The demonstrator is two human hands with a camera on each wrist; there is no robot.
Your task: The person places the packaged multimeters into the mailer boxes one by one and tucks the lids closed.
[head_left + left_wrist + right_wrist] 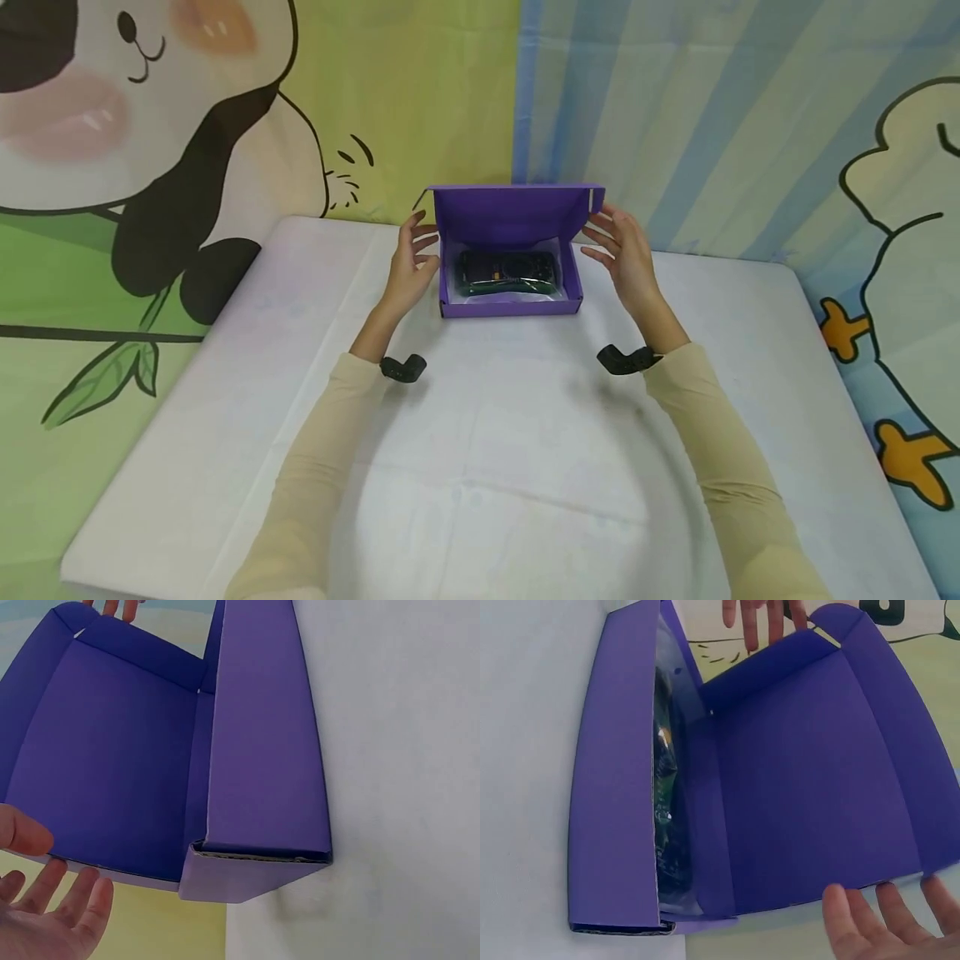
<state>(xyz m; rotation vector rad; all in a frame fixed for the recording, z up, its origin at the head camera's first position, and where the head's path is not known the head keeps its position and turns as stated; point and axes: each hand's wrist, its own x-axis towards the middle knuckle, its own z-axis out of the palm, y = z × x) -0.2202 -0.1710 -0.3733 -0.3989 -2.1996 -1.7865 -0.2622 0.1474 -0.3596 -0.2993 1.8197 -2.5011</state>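
A purple cardboard box [512, 309] stands on the white-covered table with its lid [510, 212] raised. Inside, wrapped in clear plastic, lies a dark device [507, 273] with a green lower edge and a small orange mark; its exact kind is unclear. My left hand [411, 268] is at the lid's left side, thumb and fingers spread near the lid's edge [112, 876]. On the opposite side, my right hand [624, 258] has its fairly straight fingertips [889, 891] at the lid's right edge. The plastic wrapping [676, 889] also shows in the right wrist view.
The white table [480, 467] extends around the box. Behind it hangs a cartoon-printed cloth [420, 100] in green, yellow and blue. A black wrist camera mount [403, 368] sits on my left wrist, and another mount [626, 360] on my right.
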